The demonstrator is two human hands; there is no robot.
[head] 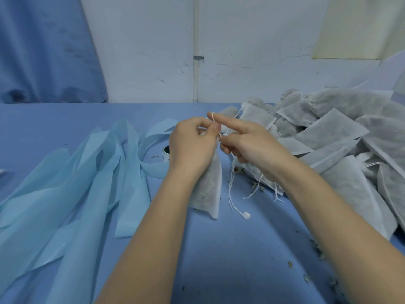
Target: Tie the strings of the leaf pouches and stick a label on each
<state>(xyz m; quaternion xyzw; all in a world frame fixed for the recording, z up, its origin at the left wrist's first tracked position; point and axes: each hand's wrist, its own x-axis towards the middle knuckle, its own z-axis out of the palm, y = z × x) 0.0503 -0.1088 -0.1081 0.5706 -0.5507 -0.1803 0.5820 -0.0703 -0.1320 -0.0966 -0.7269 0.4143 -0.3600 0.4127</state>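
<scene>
Both hands are tying one pouch point(207, 189): left hand point(192, 145) pinching its neck, right hand point(247, 143) looping string point(230, 189); the heap point(341, 137) beyond the right hand is seemingly waiting, unlabelled.

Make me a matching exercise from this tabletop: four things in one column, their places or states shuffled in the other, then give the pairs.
Things:
1. pouch in hand
2. pile of pouches
3. light blue strips
4. roll

Places or states:
A. heaped on the table's right side
B. hanging below the left hand
C. spread over the table's left side
D. partly hidden behind the left hand

Pairs: 1-B, 2-A, 3-C, 4-D
</scene>
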